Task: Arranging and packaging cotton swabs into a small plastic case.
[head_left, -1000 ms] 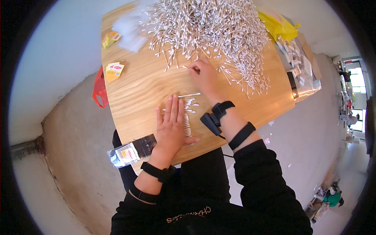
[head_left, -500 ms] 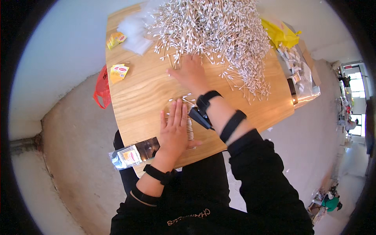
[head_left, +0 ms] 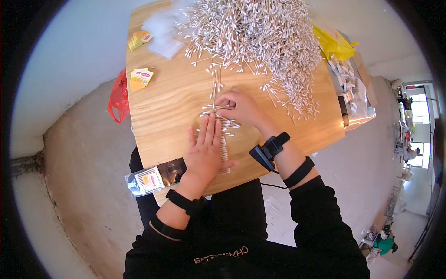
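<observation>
My left hand (head_left: 204, 152) lies flat over a row of cotton swabs (head_left: 224, 148) near the table's front edge, its fingers stretched out. White tips of the row show along both sides of the palm; the rest is hidden under it. Just beyond those fingertips, my right hand (head_left: 242, 109) pinches a few cotton swabs (head_left: 214, 109) held roughly crosswise. Several loose swabs (head_left: 215, 83) lie past it, below a large heap of swabs (head_left: 260, 39) covering the far part of the wooden table (head_left: 167, 111).
Clear plastic bags (head_left: 162, 39) and yellow printed cards (head_left: 141, 78) lie at the far left. A clear packet of swabs (head_left: 149, 180) rests at the near left edge. A red bag (head_left: 120, 97) hangs left; a yellow bag (head_left: 333, 43) and a box of small packs (head_left: 348, 79) stand right.
My right hand has come back from the heap's near edge toward my left hand and now pinches swabs. My left hand stays flat on the row.
</observation>
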The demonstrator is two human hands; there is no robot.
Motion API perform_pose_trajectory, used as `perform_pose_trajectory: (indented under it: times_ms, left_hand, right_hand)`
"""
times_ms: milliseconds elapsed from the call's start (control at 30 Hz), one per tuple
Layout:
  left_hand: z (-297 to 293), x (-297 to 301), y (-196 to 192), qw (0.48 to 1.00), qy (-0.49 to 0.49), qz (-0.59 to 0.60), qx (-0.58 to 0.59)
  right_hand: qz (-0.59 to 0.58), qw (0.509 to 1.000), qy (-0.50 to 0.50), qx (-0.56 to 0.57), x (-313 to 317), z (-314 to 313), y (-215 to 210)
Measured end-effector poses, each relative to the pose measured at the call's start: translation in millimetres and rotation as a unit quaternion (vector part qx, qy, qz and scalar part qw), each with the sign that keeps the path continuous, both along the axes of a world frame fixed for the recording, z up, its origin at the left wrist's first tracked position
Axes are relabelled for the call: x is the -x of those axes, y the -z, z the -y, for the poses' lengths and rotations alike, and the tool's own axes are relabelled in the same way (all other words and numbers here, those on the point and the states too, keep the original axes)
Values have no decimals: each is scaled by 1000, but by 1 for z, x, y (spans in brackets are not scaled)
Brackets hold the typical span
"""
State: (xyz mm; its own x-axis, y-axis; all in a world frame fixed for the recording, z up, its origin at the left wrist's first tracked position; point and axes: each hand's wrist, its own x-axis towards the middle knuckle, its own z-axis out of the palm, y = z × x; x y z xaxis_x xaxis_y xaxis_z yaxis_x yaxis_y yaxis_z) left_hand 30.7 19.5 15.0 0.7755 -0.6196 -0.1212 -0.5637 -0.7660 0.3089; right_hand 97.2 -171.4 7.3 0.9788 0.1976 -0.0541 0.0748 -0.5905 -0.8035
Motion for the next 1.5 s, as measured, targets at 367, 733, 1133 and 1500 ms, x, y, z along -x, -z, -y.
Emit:
perform_pose_trajectory:
  times_ms: [367,733,1133,1500]
  left_hand:
    - [7,0,-2,1000,8,21,-6]
    - [5,3,1,1000,-1,28,-10]
    - [4,4,-1,999,-13,27,15]
    - [7,4,-3,1000,-10,25,2]
  right_hand:
    - [147,983,76,85,-57,8,24]
    - [84,956,271,78,-52,0,32]
    - [123,989,77,33,-14,11,25]
    - [100,987,127,-29,-11,8,20]
